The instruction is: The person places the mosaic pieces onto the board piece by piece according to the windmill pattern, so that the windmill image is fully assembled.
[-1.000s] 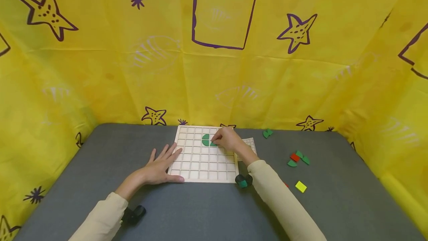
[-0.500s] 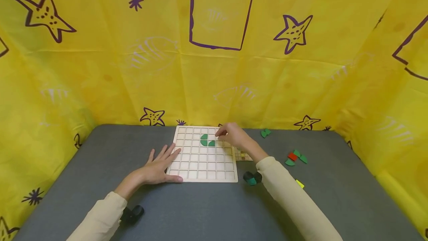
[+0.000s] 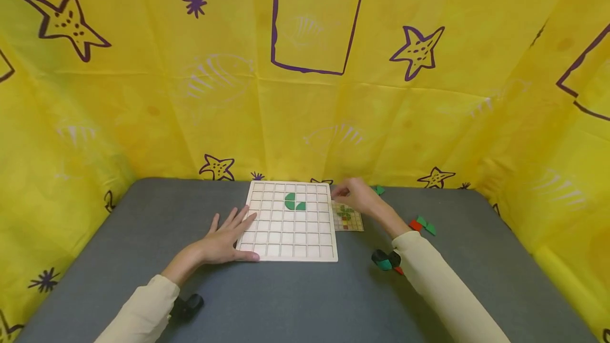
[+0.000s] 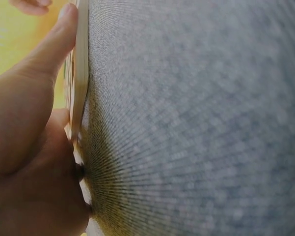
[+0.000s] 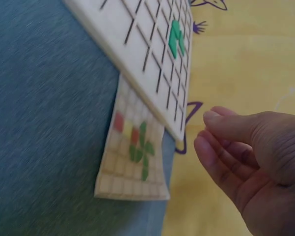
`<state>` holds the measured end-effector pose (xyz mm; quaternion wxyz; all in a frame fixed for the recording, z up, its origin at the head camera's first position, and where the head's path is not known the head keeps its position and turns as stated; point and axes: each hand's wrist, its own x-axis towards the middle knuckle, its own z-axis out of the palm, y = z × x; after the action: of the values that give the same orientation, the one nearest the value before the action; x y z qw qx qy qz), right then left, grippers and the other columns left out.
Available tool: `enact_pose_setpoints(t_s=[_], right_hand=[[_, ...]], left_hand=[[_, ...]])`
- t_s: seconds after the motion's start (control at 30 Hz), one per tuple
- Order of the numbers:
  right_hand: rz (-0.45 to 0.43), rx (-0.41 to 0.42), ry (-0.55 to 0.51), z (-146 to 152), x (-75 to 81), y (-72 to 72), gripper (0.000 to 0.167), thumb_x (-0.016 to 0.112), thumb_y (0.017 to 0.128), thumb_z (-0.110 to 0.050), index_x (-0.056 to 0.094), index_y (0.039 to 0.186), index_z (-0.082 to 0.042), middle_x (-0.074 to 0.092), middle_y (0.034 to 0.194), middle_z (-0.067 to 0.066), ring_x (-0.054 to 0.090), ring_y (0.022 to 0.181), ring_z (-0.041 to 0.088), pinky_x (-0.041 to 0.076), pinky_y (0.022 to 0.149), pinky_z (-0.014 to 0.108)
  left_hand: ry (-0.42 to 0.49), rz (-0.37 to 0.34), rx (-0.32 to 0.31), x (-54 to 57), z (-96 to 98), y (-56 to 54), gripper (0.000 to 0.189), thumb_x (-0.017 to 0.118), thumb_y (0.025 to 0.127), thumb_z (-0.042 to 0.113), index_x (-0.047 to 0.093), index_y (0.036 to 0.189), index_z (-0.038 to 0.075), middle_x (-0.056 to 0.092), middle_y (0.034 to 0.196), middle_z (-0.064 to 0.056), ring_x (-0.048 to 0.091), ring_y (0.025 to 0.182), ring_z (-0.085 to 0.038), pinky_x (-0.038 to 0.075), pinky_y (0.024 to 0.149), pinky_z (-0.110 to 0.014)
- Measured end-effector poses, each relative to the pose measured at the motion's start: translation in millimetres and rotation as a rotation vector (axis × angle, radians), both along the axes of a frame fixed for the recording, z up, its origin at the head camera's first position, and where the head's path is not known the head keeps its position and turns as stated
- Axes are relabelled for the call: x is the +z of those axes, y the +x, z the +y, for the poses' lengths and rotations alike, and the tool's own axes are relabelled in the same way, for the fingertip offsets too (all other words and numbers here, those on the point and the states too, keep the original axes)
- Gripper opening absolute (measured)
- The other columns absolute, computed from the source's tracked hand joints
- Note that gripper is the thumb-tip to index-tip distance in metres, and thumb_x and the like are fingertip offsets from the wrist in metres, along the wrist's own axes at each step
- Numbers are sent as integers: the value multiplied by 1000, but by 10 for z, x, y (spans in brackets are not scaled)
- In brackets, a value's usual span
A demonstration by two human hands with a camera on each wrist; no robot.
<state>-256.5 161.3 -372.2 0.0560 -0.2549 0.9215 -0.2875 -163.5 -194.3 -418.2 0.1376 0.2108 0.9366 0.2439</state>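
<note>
A pale wooden board (image 3: 287, 238) with a square grid lies on the dark table. Several green quarter-round tiles (image 3: 289, 202) sit together in its upper middle cells. My left hand (image 3: 223, 242) rests along the board's left edge with fingers spread, its thumb (image 4: 64, 29) on the near edge. Just past the board's right side hovers my right hand (image 3: 359, 196), its fingers loosely bent and nothing between them in the right wrist view. Below it, a small printed pattern card (image 5: 113, 169) with green, red and yellow shapes pokes out from beside the board.
To the right lie loose green tiles (image 3: 431, 228) and a red tile (image 3: 415, 225). Another green tile (image 3: 379, 190) shows at the far edge behind the right hand. A yellow cloth (image 3: 305, 120) with sea drawings hangs around the table (image 3: 286, 300).
My right hand has let go of a green tile on the board and moved right, over the card. More of the card now shows. My left hand stays put.
</note>
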Motion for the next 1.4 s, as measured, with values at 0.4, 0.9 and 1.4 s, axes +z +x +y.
enact_pose_setpoints(t_s=[0.4, 0.9, 1.4], right_hand=[[71, -22, 26, 402, -61, 101, 15, 68, 90, -2, 74, 103, 1, 71, 101, 11, 65, 91, 26, 54, 81, 42], [142, 2, 68, 679, -95, 294, 12, 69, 88, 1, 74, 99, 1, 72, 93, 8, 67, 83, 23, 56, 75, 39], [150, 4, 81, 1060, -63, 453, 15, 70, 86, 3, 73, 101, 4, 72, 95, 13, 68, 85, 26, 57, 75, 40]], left_hand=[[4, -2, 4, -42, 4, -25, 105, 70, 81, 60, 21, 156, 5, 3, 162, -22, -1, 147, -47, -11, 107, -69], [1, 2, 3, 2, 22, -5, 104, 71, 81, 58, 23, 156, 4, 5, 162, -23, 1, 146, -48, -8, 107, -71], [-5, 20, 1, -44, 30, -10, 104, 70, 81, 60, 22, 156, 6, 5, 163, -21, 1, 147, -47, -9, 107, -70]])
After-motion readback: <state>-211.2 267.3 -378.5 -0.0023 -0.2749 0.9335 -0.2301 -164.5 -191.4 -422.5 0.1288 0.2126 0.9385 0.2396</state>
